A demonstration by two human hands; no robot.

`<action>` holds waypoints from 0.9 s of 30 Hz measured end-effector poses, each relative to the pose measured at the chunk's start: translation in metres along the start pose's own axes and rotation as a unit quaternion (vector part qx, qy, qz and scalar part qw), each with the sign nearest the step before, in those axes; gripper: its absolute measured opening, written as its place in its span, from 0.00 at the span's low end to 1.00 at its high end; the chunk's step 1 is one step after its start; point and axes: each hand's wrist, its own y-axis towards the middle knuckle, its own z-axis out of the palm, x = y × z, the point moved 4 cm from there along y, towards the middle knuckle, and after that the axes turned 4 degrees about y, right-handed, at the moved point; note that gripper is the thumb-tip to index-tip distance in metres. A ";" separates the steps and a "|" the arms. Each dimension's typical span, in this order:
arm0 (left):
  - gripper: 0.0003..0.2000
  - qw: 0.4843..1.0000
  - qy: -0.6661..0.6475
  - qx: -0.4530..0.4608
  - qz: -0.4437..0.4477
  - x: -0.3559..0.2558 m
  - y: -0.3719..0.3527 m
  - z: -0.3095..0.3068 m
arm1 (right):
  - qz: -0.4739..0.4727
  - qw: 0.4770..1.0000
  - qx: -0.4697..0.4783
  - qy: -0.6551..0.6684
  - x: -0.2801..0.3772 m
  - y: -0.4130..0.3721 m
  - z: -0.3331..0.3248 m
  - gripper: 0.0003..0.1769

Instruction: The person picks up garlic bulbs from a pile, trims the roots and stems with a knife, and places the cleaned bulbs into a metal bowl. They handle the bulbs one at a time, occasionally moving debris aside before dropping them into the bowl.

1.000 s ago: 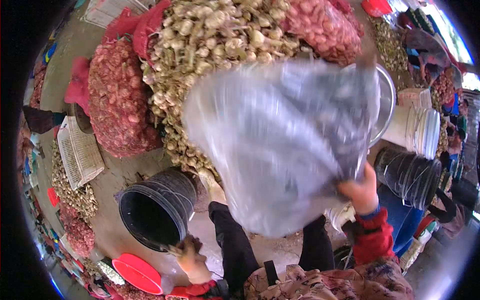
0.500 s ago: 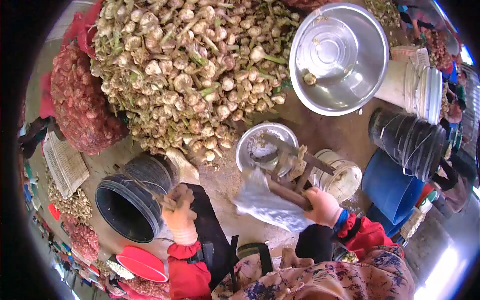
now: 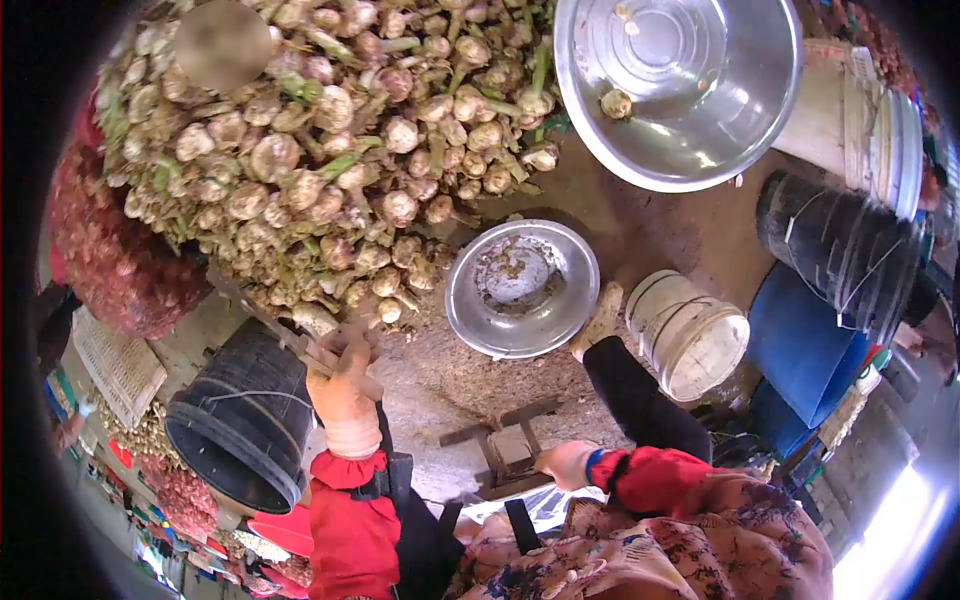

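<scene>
My left hand (image 3: 345, 395) is closed around a long narrow tool (image 3: 262, 318), which points up and left over the black bucket; its exact kind is unclear. My right hand (image 3: 567, 464) grips the edge of a small wooden stool (image 3: 513, 447), low in front of my body. Part of a shiny plastic sheet (image 3: 545, 508) shows beneath the stool. Beyond it, a small metal basin (image 3: 575, 325) with dirt and scraps inside stands on the floor. A large heap of garlic bulbs (image 3: 300, 180) spreads across the upper left.
A large metal bowl (image 3: 740, 150) holds a bulb. A black bucket (image 3: 245, 400) lies tipped at my left. To the right are a white bucket (image 3: 690, 335), black buckets (image 3: 840, 250) and a blue container (image 3: 808, 335). A red net sack (image 3: 120, 250) leans by the heap.
My right hand has drawn the stool down and left, close to my body, turning it. The small basin now shows in full. My left hand still holds the tool, and the view has shifted.
</scene>
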 end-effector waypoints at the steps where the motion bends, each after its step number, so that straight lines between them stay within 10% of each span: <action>1: 0.12 1.000 0.019 0.004 -0.006 0.010 0.004 0.003 | 0.007 1.000 0.024 -0.004 -0.017 0.026 0.015 0.21; 5: 0.18 0.995 0.014 0.078 -0.059 0.001 0.008 0.020 | 0.054 0.995 0.075 -0.040 -0.079 0.110 0.034 0.20; 8: 0.26 0.985 -0.059 0.139 0.079 -0.025 0.005 0.012 | 0.068 0.996 0.021 -0.050 -0.134 0.156 0.028 0.18; 10: 0.15 0.967 -0.104 0.222 0.073 -0.043 0.007 0.001 | 0.036 0.995 0.063 -0.070 -0.166 0.184 0.020 0.19; 14: 0.19 0.977 -0.096 0.166 0.094 -0.056 -0.014 -0.017 | -0.002 0.993 0.051 -0.111 -0.165 0.229 -0.016 0.18; 22: 0.29 0.962 -0.154 0.070 0.216 0.017 -0.134 -0.043 | -0.134 0.918 -0.154 -0.339 -0.005 0.235 -0.112 0.19; 27: 0.14 0.926 -0.117 0.052 0.354 0.042 -0.170 -0.047 | -0.201 0.791 -0.303 -0.492 0.114 0.080 -0.099 0.19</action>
